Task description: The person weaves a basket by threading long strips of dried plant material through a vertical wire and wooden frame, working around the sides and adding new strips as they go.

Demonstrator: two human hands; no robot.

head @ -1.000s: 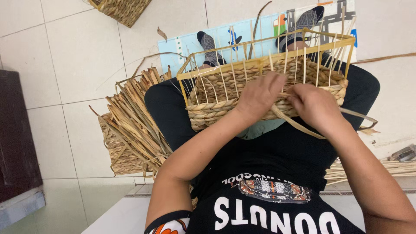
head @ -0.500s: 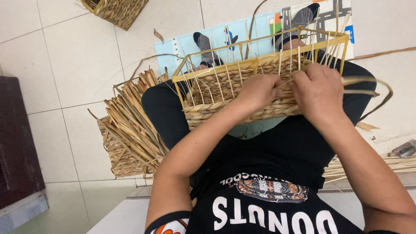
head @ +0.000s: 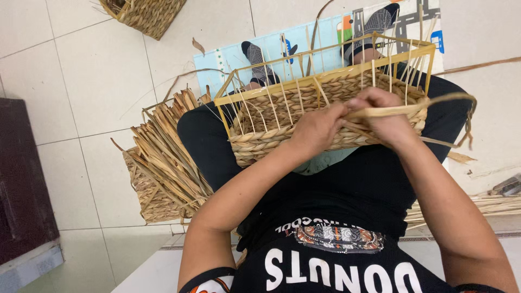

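Note:
A half-woven rectangular basket (head: 282, 138) with a yellow wire frame rests on my lap, its lower wall plaited from straw rope. My left hand (head: 317, 130) presses against the woven wall near the rim, fingers pinching a flat straw strand (head: 412, 108). My right hand (head: 388, 116) grips the same strand just beside it. The strand runs right, loops past the basket's corner and curls back down. Both hands touch the basket's near side.
A basket stuffed with dry straw strips (head: 163, 163) stands on the tile floor at my left knee. Another woven basket (head: 146, 13) sits at the top left. A dark cabinet (head: 21, 184) is at the left edge. More straw (head: 488, 203) lies at right on a patterned mat.
Both hands have shifted along the basket wall and pulled the strand out to the right, forming a longer loop. The basket has tilted slightly.

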